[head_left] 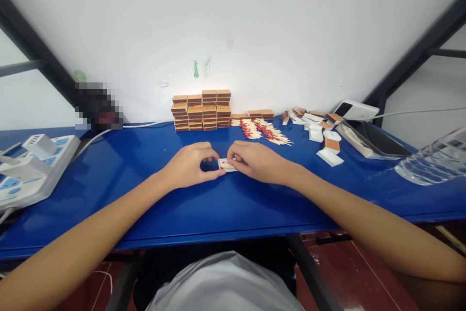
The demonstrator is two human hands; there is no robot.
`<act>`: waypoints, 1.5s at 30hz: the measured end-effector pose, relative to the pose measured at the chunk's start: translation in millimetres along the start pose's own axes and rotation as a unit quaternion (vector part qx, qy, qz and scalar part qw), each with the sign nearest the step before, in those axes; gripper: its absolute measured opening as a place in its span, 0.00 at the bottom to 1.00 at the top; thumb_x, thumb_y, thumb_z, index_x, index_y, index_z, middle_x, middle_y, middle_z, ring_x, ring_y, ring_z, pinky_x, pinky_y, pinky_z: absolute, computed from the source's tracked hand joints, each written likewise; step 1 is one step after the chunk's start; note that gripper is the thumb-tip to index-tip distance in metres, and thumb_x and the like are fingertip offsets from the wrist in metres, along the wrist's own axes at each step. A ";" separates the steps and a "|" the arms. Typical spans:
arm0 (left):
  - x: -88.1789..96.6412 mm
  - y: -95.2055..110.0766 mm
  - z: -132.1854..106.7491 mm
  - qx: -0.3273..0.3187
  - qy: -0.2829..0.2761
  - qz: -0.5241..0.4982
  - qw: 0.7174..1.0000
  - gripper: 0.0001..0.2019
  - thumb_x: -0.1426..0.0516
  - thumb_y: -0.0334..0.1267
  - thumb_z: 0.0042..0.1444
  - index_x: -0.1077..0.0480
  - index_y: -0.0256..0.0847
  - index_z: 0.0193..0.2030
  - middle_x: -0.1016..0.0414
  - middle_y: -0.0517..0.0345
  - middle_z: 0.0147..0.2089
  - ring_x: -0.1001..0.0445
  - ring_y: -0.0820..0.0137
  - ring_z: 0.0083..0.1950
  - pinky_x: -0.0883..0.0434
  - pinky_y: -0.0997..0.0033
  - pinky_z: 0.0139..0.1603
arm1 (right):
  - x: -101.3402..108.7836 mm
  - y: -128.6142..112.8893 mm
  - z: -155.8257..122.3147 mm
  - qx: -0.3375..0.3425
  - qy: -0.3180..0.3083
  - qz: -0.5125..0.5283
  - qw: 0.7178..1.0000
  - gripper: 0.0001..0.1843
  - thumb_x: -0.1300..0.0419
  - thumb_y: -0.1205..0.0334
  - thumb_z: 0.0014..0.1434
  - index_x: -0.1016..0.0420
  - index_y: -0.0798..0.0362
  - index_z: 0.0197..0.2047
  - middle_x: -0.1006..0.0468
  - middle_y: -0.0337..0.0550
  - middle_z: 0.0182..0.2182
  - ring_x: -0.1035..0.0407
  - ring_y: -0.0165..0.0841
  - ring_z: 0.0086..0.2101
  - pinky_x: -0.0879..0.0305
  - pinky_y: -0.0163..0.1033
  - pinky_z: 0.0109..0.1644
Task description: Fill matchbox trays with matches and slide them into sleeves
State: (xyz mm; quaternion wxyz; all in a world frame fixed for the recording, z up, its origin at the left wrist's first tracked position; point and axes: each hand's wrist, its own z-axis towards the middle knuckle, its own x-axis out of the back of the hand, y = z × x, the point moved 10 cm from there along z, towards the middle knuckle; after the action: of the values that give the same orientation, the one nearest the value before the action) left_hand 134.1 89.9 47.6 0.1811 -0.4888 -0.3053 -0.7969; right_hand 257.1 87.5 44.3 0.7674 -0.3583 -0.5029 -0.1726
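A small white matchbox tray (226,166) with a few red-tipped matches inside lies on the blue table in front of me. My left hand (194,164) grips its left end between thumb and fingers. Over the tray's right part, my right hand (251,159) has its fingertips pinched together at the matches; whatever is between them is hidden. Just beyond my hands are two heaps of loose red-headed matches, one on the left (250,129) and a longer one on the right (271,132).
Stacked matchboxes (202,112) stand against the wall. At the right are scattered white trays and sleeves (315,129), a black-lined open container (374,139), a white device (357,109) and a clear plastic bottle (433,160). A power strip (36,170) with plugs sits left.
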 end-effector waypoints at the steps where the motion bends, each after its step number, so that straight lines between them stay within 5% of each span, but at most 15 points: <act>1: -0.6 -0.1 0.0 -0.001 -0.002 0.000 1.000 0.15 0.34 0.52 0.64 0.20 0.42 0.44 0.24 0.56 0.40 0.25 0.66 0.40 0.30 0.67 0.40 | -2.4 -0.9 0.1 0.001 -0.003 0.003 1.000 0.05 0.42 0.63 0.71 0.26 0.51 0.41 0.23 0.43 0.38 0.33 0.33 0.33 0.42 0.38 0.39; 6: -0.7 0.1 0.3 0.004 -0.005 -0.007 1.000 0.15 0.33 0.53 0.64 0.19 0.43 0.46 0.23 0.56 0.41 0.24 0.66 0.40 0.29 0.66 0.41 | 9.8 16.7 4.3 0.004 0.042 0.006 0.999 0.05 0.41 0.62 0.70 0.24 0.51 0.41 0.24 0.43 0.34 0.32 0.34 0.33 0.40 0.38 0.40; 11: 1.9 1.7 0.2 0.006 -0.009 -0.008 1.000 0.15 0.33 0.52 0.64 0.18 0.44 0.48 0.23 0.56 0.41 0.25 0.66 0.39 0.29 0.67 0.41 | 43.7 77.4 2.3 -0.064 0.098 -0.103 0.988 0.08 0.43 0.67 0.67 0.22 0.54 0.41 0.20 0.48 0.37 0.30 0.37 0.36 0.41 0.40 0.41; 17: 2.2 -0.6 -0.2 0.009 -0.014 -0.004 1.000 0.16 0.34 0.53 0.64 0.19 0.43 0.49 0.22 0.55 0.43 0.24 0.66 0.39 0.30 0.67 0.39 | 46.2 127.7 -2.0 -0.126 0.036 -0.143 0.981 0.07 0.40 0.66 0.65 0.19 0.55 0.39 0.19 0.49 0.36 0.30 0.37 0.34 0.42 0.39 0.38; 35: 3.1 -1.2 -0.4 0.011 -0.011 -0.004 1.000 0.17 0.34 0.54 0.64 0.19 0.44 0.49 0.22 0.55 0.43 0.24 0.66 0.39 0.30 0.67 0.38 | 37.9 125.6 1.3 -0.090 0.044 -0.128 0.987 0.11 0.40 0.64 0.67 0.17 0.55 0.46 0.18 0.48 0.37 0.29 0.36 0.33 0.41 0.38 0.39; 45: 3.0 -0.1 0.0 0.009 -0.014 -0.002 1.000 0.17 0.34 0.54 0.64 0.18 0.44 0.49 0.22 0.55 0.43 0.24 0.66 0.39 0.31 0.67 0.38 | 33.0 127.8 2.6 -0.105 0.016 -0.120 0.987 0.08 0.41 0.63 0.68 0.21 0.54 0.39 0.18 0.49 0.37 0.30 0.35 0.32 0.42 0.38 0.38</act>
State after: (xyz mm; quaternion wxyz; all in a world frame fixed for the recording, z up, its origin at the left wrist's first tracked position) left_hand 132.7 90.0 50.3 0.1794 -0.4980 -0.3161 -0.7873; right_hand 349.7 180.0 26.4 0.7072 -0.3715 -0.5088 -0.3209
